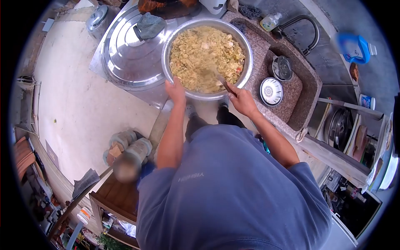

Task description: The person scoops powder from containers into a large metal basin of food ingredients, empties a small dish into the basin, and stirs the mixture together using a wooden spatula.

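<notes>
A wide metal basin [249, 50] is filled with a yellowish, crumbly food mixture [196, 50] that has pale chunks and bits of green and red in it. My left hand [177, 91] is closed on the basin's near-left rim. My right hand [243, 101] grips a brown-handled utensil [226, 85] over the near-right part of the basin. The utensil's head dips into the food, so its shape is mostly hidden.
Left of the basin lies a large metal lid [133, 54] with a grey cloth [150, 26] on it. To the right, a stone sink [298, 106] with a curved faucet [312, 31] holds a white patterned bowl [271, 91] and a dark pot [282, 68].
</notes>
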Demonstrator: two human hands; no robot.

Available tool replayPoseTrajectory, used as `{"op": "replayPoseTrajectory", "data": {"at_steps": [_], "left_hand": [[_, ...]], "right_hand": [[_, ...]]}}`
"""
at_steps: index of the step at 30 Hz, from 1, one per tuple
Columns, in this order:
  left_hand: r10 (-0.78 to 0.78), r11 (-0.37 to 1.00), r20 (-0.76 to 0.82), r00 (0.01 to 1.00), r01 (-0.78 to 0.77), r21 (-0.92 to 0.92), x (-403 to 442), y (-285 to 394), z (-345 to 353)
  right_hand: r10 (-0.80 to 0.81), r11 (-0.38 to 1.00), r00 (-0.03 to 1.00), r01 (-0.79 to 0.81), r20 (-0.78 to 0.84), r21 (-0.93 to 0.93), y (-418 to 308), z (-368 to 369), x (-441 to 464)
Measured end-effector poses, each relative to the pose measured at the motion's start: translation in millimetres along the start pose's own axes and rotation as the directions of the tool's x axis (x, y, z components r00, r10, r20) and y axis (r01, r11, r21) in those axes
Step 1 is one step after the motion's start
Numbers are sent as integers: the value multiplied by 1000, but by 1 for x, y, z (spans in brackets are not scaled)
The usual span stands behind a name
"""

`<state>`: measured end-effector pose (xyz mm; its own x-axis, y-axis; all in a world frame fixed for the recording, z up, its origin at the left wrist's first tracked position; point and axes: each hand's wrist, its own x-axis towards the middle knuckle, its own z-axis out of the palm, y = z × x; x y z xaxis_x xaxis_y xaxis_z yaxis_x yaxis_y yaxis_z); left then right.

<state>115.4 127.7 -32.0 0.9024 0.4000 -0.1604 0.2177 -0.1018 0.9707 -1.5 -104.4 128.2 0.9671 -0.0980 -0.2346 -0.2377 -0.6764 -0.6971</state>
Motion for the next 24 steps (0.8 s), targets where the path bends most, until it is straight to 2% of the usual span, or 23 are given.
{"op": "replayPoseTrajectory", "data": {"at_steps": [4,8,12,15,17,19,21,24], "left_hand": [[20,999,-41,999,-18,52,-5,6,0],[74,995,-81,994,-69,69,-1,1,5],[67,994,-83,994,-59,88,-3,-1,1],[39,997,-54,998,-35,68,0,5,4],[32,998,-60,998,-28,60,-2,4,2],[47,998,-73,996,-42,56,-3,7,3],[44,997,-106,993,-38,62,-6,12,4],[58,995,-132,990,-47,84,-7,14,5]], "right_hand": [[-124,991,991,127,56,-48,-28,-34,-17],[-324,880,921,377,215,-289,-23,20,8],[-310,747,870,472,383,-468,25,-3,7],[-118,703,872,410,474,-581,44,-66,14],[-87,679,885,389,458,-622,41,-97,18],[-124,700,878,407,462,-587,35,-119,23],[-207,713,890,421,406,-560,24,-132,26],[-346,745,887,458,306,-486,9,-107,51]]}}
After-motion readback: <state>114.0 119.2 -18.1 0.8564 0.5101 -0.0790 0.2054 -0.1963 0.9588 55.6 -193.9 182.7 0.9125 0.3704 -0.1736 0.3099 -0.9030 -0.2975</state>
